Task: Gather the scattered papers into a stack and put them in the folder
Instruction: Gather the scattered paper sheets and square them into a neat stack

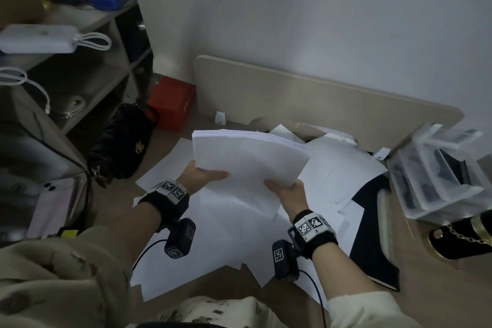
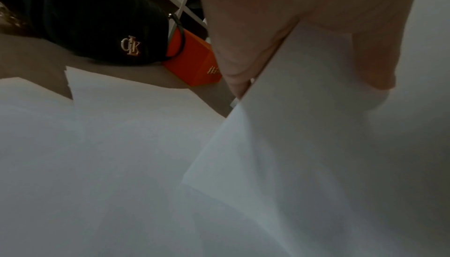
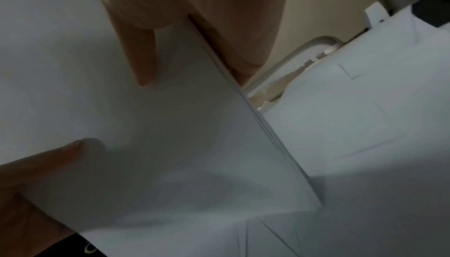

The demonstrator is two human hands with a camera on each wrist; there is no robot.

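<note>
Above scattered sheets [image 1: 213, 234]; thick white stack [image 1: 247, 160], fanned.

My right hand [image 3: 170, 30] pinches a stack of white sheets [image 3: 158, 155] at its edge, thumb on top; my left thumb [image 3: 68, 153] presses from eight o'clock. Loose papers [image 3: 365, 126] lie toward three o'clock.

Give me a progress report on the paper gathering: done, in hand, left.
Done: a good part of the sheets forms a stack. In hand: left hand and right hand grip its near edge, lifted above the desk. Left: loose papers lie spread on the desk, some over the dark folder, which holds no stack yet.
</note>
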